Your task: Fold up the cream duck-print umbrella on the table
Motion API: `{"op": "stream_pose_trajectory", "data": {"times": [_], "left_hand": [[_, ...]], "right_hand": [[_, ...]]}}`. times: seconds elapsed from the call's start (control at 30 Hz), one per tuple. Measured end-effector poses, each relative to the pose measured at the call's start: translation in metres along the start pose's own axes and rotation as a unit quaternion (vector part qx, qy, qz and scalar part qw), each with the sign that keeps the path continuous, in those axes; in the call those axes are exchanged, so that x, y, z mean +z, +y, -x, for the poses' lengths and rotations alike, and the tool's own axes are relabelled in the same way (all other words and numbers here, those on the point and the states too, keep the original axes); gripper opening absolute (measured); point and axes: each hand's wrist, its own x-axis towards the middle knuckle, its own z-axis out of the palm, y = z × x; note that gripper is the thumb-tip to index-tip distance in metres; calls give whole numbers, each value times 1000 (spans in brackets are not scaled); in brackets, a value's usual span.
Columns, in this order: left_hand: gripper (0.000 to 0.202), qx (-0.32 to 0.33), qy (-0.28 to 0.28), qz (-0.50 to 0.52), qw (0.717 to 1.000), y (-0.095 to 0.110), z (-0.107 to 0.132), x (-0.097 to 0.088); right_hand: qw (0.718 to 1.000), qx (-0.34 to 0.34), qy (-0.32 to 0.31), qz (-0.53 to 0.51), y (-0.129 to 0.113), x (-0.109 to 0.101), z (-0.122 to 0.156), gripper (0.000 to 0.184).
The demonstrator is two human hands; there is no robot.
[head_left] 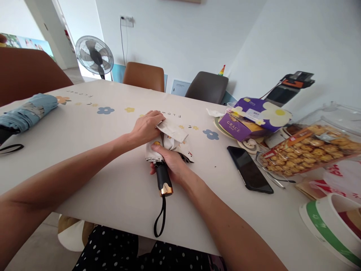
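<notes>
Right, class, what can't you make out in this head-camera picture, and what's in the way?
All in the head view:
Left hand: most fingertips, hidden behind the hand itself.
Right hand: most fingers, hidden behind the white umbrella.
Blue umbrella: handle end, cut off by the left edge.
Green-banded tub: far side, cut off by the right edge.
Purple box: print under "GRACE", too small.
</notes>
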Motion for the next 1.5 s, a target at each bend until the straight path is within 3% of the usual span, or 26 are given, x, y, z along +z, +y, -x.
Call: {"op": "stream_pose_trajectory", "data": {"times": [1.5], "left_hand": [[19,-14,-22,-19,999,1,5,7]], "right_hand": [[999,-21,-16,-19,2,-1,-4,29]]}}
